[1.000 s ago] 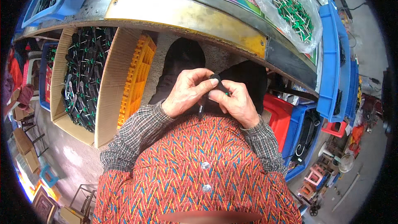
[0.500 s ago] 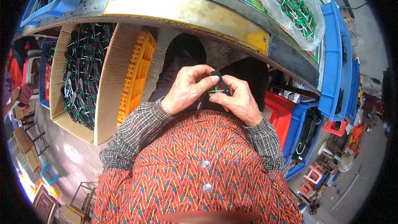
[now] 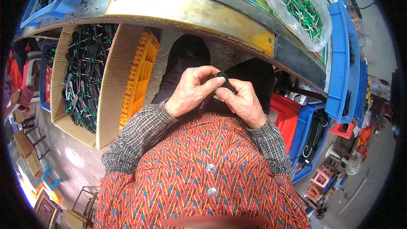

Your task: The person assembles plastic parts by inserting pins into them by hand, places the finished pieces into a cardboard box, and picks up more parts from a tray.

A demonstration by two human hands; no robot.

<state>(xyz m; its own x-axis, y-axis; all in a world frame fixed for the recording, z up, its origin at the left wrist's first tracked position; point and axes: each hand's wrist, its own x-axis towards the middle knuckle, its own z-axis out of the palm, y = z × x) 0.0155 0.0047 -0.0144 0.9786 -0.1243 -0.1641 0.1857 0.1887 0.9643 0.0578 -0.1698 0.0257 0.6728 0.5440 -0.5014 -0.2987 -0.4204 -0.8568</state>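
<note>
Above my lap, both hands meet around a small black rounded piece [image 3: 227, 84]. My left hand [image 3: 188, 91] pinches its upper end between thumb and fingers. From the other side my right hand [image 3: 243, 101] closes on its lower edge, with the thumb pressed toward the left fingertips. The fingers cover most of the piece, so its exact kind cannot be made out. Whether the green-headed pin is still in the right fingers is hidden.
A cardboard box [image 3: 101, 97] of black pieces with green-headed pins stands at left, beside an orange plastic crate [image 3: 137, 80]. On the table [image 3: 186, 8] ahead lies a clear bag of green-headed pins [image 3: 303, 12]. Blue bins [image 3: 339, 59] and a red stool [image 3: 283, 118] are at right.
My right thumb has moved up onto the black piece. The green-headed pin that showed between the right fingers is now out of sight. Both arms stay in place.
</note>
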